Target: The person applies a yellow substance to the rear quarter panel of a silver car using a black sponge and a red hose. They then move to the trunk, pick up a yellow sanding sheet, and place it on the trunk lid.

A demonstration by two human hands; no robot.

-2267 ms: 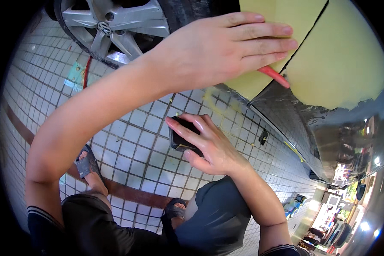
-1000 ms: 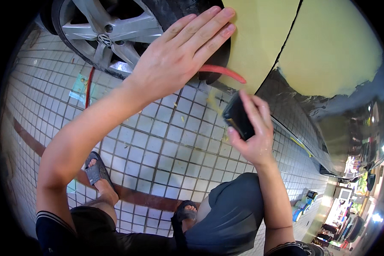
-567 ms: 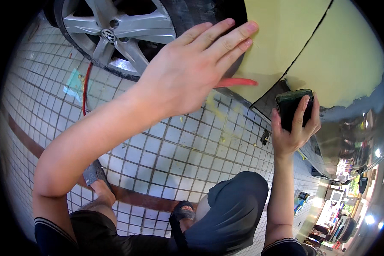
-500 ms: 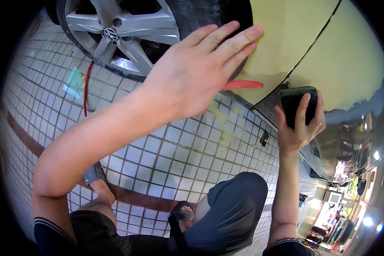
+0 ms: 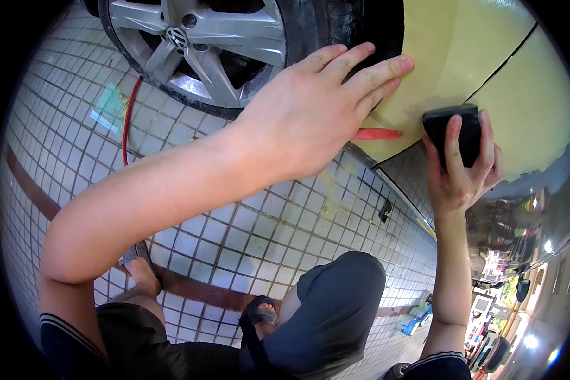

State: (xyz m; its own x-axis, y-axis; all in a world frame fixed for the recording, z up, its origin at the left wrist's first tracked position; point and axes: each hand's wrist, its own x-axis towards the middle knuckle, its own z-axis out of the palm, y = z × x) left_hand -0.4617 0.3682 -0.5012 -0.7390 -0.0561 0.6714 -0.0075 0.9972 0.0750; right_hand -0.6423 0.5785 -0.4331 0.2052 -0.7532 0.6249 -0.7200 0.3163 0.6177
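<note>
My right hand is wrapped round a black sanding block. The block lies against a car's side panel coated in pale yellow filler, across the lower end of a dark panel gap. My left hand is stretched out in front of the tyre, its fingertips over the yellow edge of the wheel arch. Nothing shows in its fingers, and its palm is hidden. Below that hand a red strip-like piece sticks out at the panel's lower edge.
A silver spoked wheel with a black tyre fills the top. A red hose runs over the tiled floor beside a clear greenish sheet. A small black piece lies below the sill. Glossy dark bodywork is at right.
My right hand and the block have moved up along the panel gap, now covering more of its lower end. My left hand keeps its place at the wheel arch. The view has shifted slightly.
</note>
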